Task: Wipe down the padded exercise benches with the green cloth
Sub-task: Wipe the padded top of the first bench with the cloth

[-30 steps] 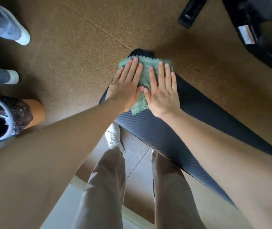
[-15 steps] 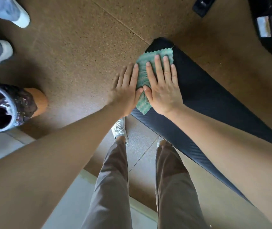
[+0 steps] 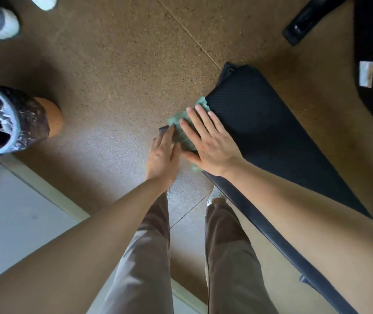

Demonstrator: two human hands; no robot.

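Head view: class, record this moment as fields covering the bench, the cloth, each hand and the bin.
padded bench: black, ribbed cover
green cloth: on the bench's left edge, under the hands
right hand: flat on the cloth, fingers spread
left hand: straight fingers against the cloth at the bench's side
bin: dark liner, on the floor, left

- Bench pad: dark upholstery, finely ribbed, matt.
- Green cloth, on the bench pad's left edge: soft fabric, zigzag-cut border.
- Floor around the bench pad: speckled, grainy, matt.
- Bin liner, left of the bench pad: crinkled glossy plastic.
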